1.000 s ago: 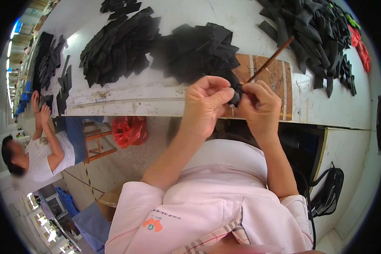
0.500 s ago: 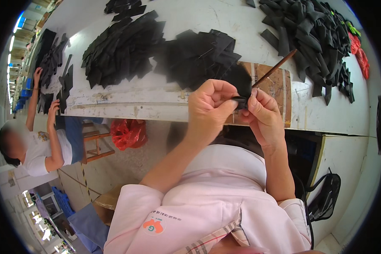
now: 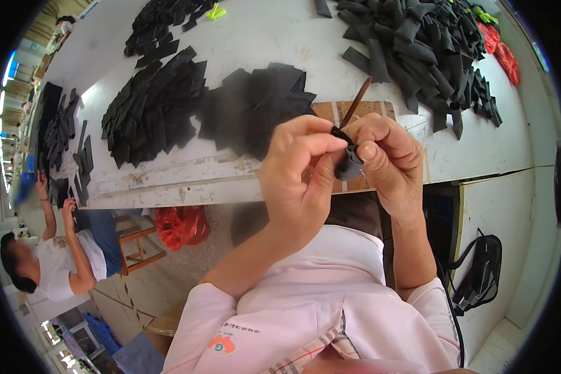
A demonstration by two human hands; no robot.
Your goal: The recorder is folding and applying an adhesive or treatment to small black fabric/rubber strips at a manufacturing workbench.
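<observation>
Above the table's front edge, a small folded piece of black fabric (image 3: 349, 166) is held between my two hands. My left hand (image 3: 300, 171) pinches its upper left side between thumb and fingers. With thumb and bent fingers, my right hand (image 3: 389, 159) grips the fabric's right side. A thin brown stick (image 3: 358, 101) juts up and away from behind my right fingers; its lower end is hidden, so how it is held does not show. Just beyond my hands lies a pile of flat black fabric pieces (image 3: 255, 103), with a brown board (image 3: 371, 111) partly under my hands.
Another flat black pile (image 3: 156, 112) lies farther left on the white table (image 3: 280, 37). A heap of black fabric strips (image 3: 411, 53) covers the back right, near red plastic bags (image 3: 505, 59). A co-worker (image 3: 75, 262) handles black pieces at far left. A red bag (image 3: 182, 227) sits below the table.
The view has shifted, so the table's things appear farther left. My fingers have changed their hold, and the fabric now hangs lower and rounder between them. The stick stands steeper.
</observation>
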